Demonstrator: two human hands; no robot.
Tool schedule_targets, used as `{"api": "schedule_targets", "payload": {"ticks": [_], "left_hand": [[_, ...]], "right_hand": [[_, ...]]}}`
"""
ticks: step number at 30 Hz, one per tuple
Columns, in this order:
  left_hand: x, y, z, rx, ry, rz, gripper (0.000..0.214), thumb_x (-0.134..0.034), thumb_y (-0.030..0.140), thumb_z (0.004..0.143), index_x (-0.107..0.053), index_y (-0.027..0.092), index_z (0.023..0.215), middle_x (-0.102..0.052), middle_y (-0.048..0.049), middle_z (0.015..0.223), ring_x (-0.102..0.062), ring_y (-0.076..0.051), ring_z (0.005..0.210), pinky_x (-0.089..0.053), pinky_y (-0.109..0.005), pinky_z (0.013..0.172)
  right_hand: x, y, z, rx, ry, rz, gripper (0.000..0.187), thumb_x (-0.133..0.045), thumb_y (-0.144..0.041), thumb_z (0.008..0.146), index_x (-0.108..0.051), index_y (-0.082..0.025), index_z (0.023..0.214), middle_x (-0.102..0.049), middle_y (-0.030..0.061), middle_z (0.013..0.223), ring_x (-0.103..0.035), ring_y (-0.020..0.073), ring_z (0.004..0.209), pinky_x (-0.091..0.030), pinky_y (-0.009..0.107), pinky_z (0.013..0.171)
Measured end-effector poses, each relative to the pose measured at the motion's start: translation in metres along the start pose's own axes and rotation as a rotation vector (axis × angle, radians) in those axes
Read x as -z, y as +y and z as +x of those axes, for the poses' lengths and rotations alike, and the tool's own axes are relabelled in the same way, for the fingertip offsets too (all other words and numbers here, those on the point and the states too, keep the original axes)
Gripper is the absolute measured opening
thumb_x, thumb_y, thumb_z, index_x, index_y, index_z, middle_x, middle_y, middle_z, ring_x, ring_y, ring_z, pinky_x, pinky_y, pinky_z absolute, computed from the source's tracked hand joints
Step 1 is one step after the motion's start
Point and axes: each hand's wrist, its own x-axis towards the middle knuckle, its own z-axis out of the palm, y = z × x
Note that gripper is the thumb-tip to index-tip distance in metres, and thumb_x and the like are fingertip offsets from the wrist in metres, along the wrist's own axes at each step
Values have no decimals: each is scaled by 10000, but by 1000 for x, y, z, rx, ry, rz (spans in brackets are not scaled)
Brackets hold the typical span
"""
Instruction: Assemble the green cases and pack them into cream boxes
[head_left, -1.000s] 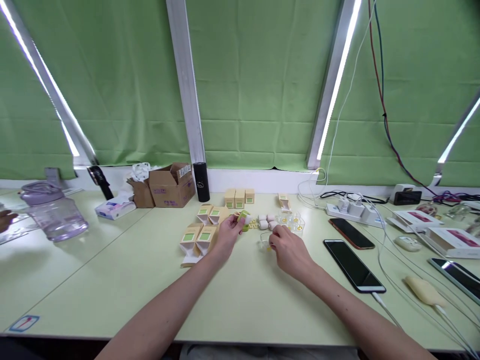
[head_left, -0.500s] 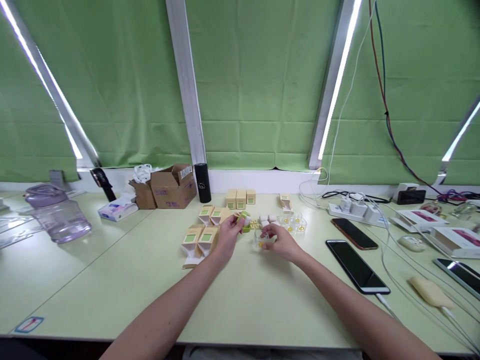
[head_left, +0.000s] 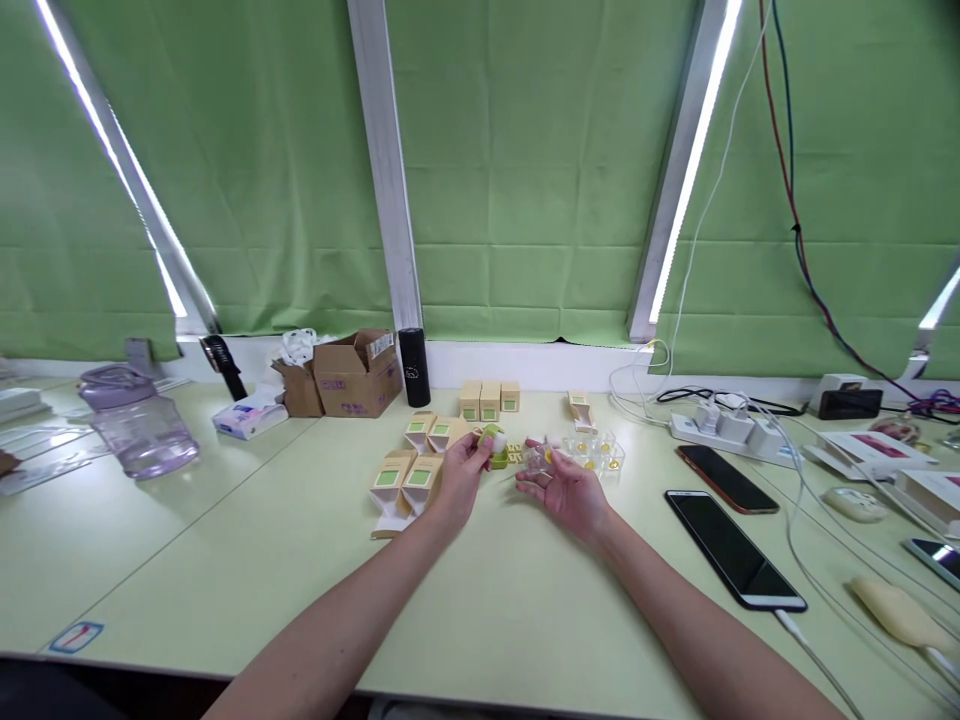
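Your hands are apart above the tabletop [head_left: 480, 610]: the left hand [head_left: 460, 474] pinches a green-and-white piece [head_left: 494, 443], the right hand [head_left: 572, 494] holds a clear container [head_left: 534, 458]. Three rear cartons [head_left: 490, 402] look closed; open cartons [head_left: 391, 478] at left suggest the work is only partly done.

Clear piece [head_left: 535, 457] at right hand [head_left: 568, 490] indistinct; far-right phone [head_left: 937, 561] cut off.

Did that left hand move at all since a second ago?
No, not noticeably: against the row of small tan boxes behind it, the left hand keeps about the same spot, still holding the green-and-white piece.
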Motion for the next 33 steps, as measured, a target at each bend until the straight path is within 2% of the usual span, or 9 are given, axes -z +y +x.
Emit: {"api": "schedule_targets", "payload": {"ticks": [3,8,11,17,22,33], "left_hand": [[1,-2,0,-8,-1,18,421,-871,502,742,-650,146,782,-561,8,756,-464,-108,683,-369,-252,641],[2,-4,0,-5,-21,42,409,-854,506,762,-671,145,819,-584,-3,779,-469,-113,690,-363,-255,640],[2,-5,-1,6,-27,52,411,-856,509,758,-678,147,837,-590,-4,785,-471,-115,693,-361,-255,639],[1,-7,-2,1,-40,113,433,-851,531,754,-681,150,870,-610,-14,815,-489,-122,710,-368,-256,643],[-3,-5,-5,6,-64,138,441,-848,539,754,-676,153,885,-614,-9,798,-503,-125,702,-378,-256,644],[-9,-2,-10,24,-96,180,442,-852,536,740,-697,155,903,-674,-38,855,-568,-150,738,-405,-256,647]], "right_hand": [[-2,1,-2,55,44,-41,465,-903,-379,715,-682,-235,1098,-762,25,981,-773,254,916,-587,447,935],[-8,7,-8,105,137,-232,558,-937,-440,686,-605,-267,1099,-693,-3,1009,-788,265,847,-631,390,703],[-12,11,-9,124,161,-345,584,-925,-483,690,-585,-277,1118,-647,-5,1075,-786,242,790,-637,374,656],[-18,9,-11,157,167,-397,591,-932,-479,656,-636,-262,1119,-622,46,1213,-770,225,808,-639,370,664],[-17,7,-14,140,103,-355,601,-937,-400,663,-659,-288,1184,-599,58,1273,-771,257,905,-640,377,716],[-20,6,-17,149,68,-298,598,-937,-361,668,-667,-291,1196,-601,61,1268,-765,271,938,-650,410,761]]}}
